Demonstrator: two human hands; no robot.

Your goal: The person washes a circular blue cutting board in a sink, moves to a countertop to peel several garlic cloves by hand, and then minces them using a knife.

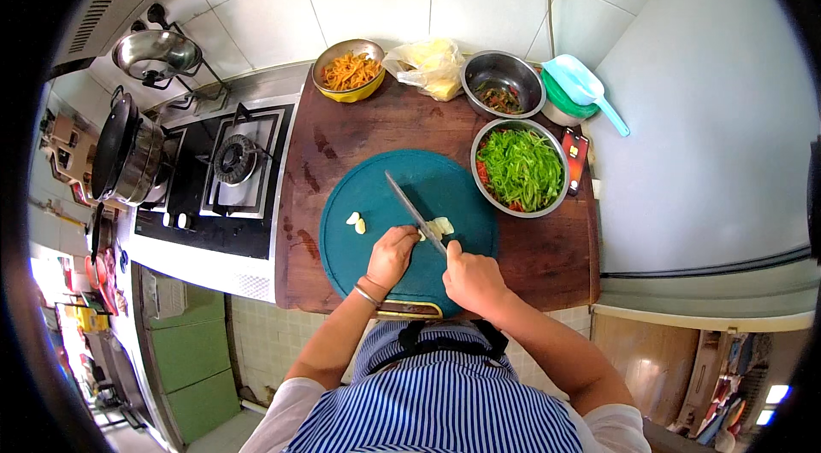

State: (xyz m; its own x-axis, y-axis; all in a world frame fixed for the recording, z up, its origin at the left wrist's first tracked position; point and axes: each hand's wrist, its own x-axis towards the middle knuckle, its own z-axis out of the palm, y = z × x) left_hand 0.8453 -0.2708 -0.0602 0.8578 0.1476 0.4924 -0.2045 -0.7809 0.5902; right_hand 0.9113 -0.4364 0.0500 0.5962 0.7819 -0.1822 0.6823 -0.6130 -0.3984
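My right hand (471, 277) grips the handle of a kitchen knife (410, 206), its blade pointing away and to the left over a round teal cutting board (365, 184). Close against the blade, the bent fingers of my left hand (392, 254) press on a pale piece of garlic, mostly hidden by the fingertips. Sliced garlic (441, 227) lies on the blade's right side. Two whole peeled garlic cloves (357, 222) rest on the left part of the board.
A steel bowl of shredded green pepper (523, 168) stands right of the board, beside a phone (575, 161). Behind are a bowl of orange shreds (349, 71), a plastic bag (426, 65), another steel bowl (503, 62) and a blue scoop (580, 81). A gas stove (237, 161) is left.
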